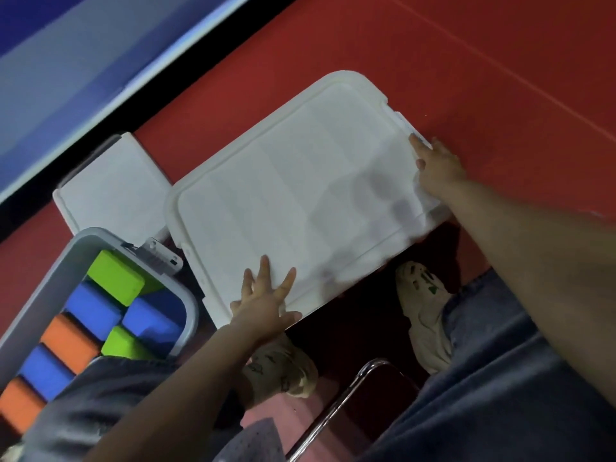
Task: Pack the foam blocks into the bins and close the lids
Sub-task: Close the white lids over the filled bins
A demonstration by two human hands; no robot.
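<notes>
A large white rectangular plastic lid (293, 198) with rounded corners and a raised rim fills the middle of the frame, lying tilted on its bin; the bin beneath is almost wholly hidden, so its contents cannot be seen. The lid's surface is smeared by motion blur, with faint stripes and grey shadows. The left hand (266, 301), at the lid's lower edge, lies flat with fingers spread and straight, pressing on the plastic. The right hand (436, 165), at the lid's right edge, is blurred; its fingers seem to curl over the rim by a latch, but the hold is hard to make out. At the lower left, an open grey plastic bin (190, 305) is cut off by the frame edge and partly covered by the left arm. It holds chunky foam blocks (93, 311) in green, blue and orange, packed close together. Just above it lies a second white lid (113, 185), partly tucked under the large one. The red floor (466, 61) looks smooth and matte. Pale shoes, blue denim legs and a chrome chair frame show at the bottom.
</notes>
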